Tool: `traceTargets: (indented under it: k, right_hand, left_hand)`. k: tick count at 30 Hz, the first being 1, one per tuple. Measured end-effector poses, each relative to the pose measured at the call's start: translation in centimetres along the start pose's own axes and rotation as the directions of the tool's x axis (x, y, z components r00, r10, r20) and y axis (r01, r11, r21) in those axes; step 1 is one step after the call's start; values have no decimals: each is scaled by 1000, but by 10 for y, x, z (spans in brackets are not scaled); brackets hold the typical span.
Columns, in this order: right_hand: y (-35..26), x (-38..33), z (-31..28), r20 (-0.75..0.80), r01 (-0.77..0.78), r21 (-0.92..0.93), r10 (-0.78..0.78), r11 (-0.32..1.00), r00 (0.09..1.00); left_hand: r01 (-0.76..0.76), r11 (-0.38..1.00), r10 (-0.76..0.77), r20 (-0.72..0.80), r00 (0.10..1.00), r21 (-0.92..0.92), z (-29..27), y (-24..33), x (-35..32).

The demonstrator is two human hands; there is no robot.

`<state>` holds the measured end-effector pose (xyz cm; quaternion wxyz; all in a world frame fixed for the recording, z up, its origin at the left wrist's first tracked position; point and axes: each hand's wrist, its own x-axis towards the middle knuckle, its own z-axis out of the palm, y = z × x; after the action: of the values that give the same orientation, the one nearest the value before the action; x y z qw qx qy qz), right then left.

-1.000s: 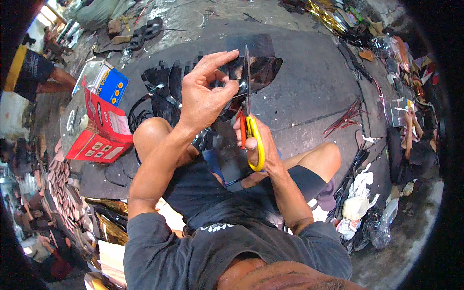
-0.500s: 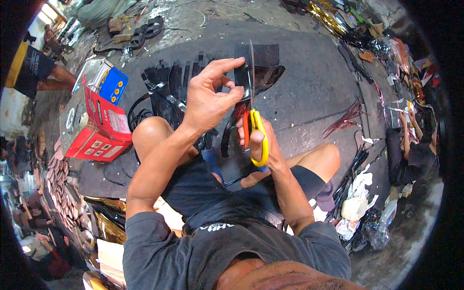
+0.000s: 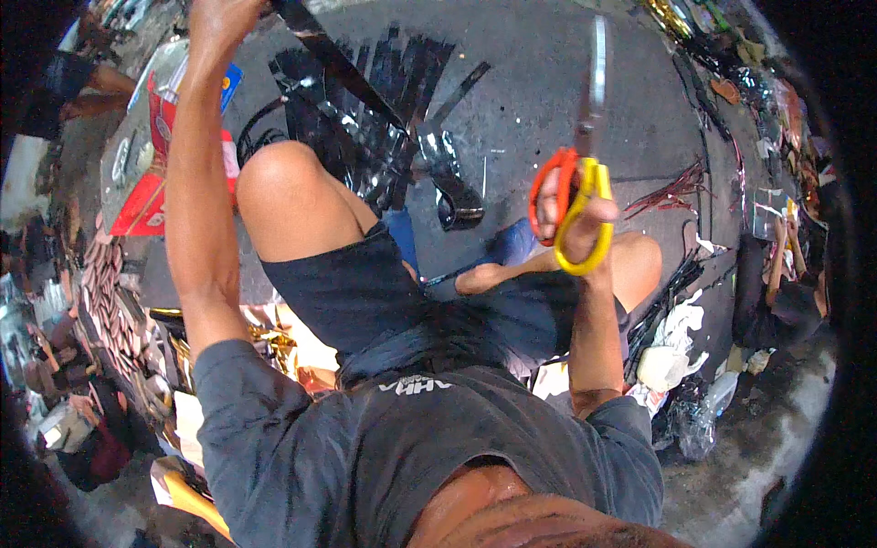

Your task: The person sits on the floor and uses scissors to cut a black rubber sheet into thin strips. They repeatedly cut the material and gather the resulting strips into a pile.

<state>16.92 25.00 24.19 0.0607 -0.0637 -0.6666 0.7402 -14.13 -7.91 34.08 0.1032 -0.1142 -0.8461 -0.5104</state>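
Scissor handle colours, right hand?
One orange loop, one yellow, on the scissors in the right hand; head view.

Orange-and-yellow-handled scissors, glossy black strips, red-and-blue box

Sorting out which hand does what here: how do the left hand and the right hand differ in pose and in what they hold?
The left hand is stretched far forward, pinching a long black shiny strip; the right hand stays bent near the knee, gripping scissors. The strip trails down toward the floor; the scissors point up, blades together. Both hands are bare and closed on something.
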Motion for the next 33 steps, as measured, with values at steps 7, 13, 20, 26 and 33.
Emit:
traceTargets:
  k: [7,13,20,26,33]
  right_hand:
    - [1,-29,-34,-202,-42,-179,5,983,979]
    - [44,-44,-36,-459,-287,-337,110,896,881]
    - [76,-31,-35,-565,-363,-310,137,879,814]
    - [123,22,-49,-483,-66,-211,-45,975,875]
    - [24,77,5,-305,-46,82,69,996,950]
  left_hand:
    - [25,876,-225,364,904,481,109,-115,-67]
    - [173,976,-206,825,526,133,245,-160,-265]
    - [-43,999,19,671,741,19,325,-216,-318]
    - [546,804,-255,694,674,-234,295,-82,-176]
    - [794,451,-160,838,522,-408,256,41,-65]
